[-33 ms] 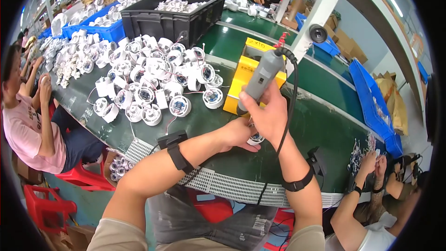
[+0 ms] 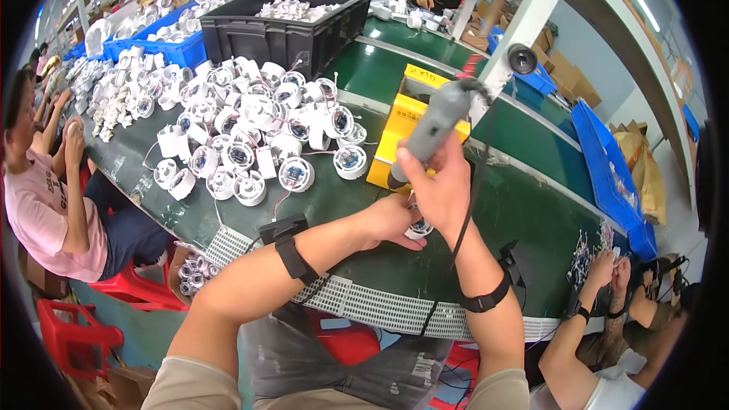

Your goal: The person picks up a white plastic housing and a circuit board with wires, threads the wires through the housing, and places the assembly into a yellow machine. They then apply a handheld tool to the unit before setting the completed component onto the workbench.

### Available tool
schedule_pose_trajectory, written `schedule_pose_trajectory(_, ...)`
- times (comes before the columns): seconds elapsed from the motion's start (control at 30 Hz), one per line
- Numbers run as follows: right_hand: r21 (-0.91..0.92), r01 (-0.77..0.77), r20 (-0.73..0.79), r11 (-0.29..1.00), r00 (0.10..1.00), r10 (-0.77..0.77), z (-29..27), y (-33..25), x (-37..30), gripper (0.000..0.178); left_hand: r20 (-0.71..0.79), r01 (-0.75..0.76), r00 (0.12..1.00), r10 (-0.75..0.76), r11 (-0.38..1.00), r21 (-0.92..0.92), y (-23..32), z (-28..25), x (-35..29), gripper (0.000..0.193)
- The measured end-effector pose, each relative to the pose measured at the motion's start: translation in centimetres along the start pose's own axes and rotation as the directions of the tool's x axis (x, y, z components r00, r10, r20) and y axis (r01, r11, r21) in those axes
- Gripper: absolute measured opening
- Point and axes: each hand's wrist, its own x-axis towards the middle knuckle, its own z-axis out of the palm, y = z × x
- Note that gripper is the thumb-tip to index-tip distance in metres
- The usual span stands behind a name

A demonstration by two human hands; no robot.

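My right hand (image 2: 443,193) is wrapped round a grey electric screwdriver (image 2: 434,129), held tilted with its black nose pointing down. Its upper end is smeared by motion, and a dark cord hangs from it past my right forearm. Beneath the nose, my left hand (image 2: 386,220) steadies a small round white housing (image 2: 419,232) on the green bench. My fingers cover most of this housing, and the screwdriver's tip is hidden. Behind the tool stands a yellow box-like holder (image 2: 395,133). A similar white housing with a blue circuit board (image 2: 350,161) lies left of the holder.
A heap of white housings (image 2: 250,114) with thin wires covers the bench's left. Behind it are a black crate (image 2: 292,30) and a blue bin (image 2: 171,49). A white post (image 2: 524,30) rises at the far right. Co-workers sit left, right and across.
The screwdriver's upper end has shifted slightly and is now blurred, its cord too. Both hands keep nearly the same place, still on the screwdriver and the housing.
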Motion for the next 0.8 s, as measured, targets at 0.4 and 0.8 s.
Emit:
schedule_pose_trajectory(0.4, 0.080, 0.472, -0.571, 0.878, 0.744, -0.348, 1.0, 0.4, 4.5, 0.048, -0.121, 0.024, 0.993, -0.019, 0.999, 0.037, 0.5, 0.1, 0.1, 0.037)
schedule_pose_trajectory(0.8, 0.079, 0.426, -0.494, 0.901, 0.802, -0.336, 1.2, 0.8, 4.6, 0.035, -0.106, 0.072, 0.992, -0.067, 0.996, 0.048, 1.7, -0.2, -0.3, 0.032)
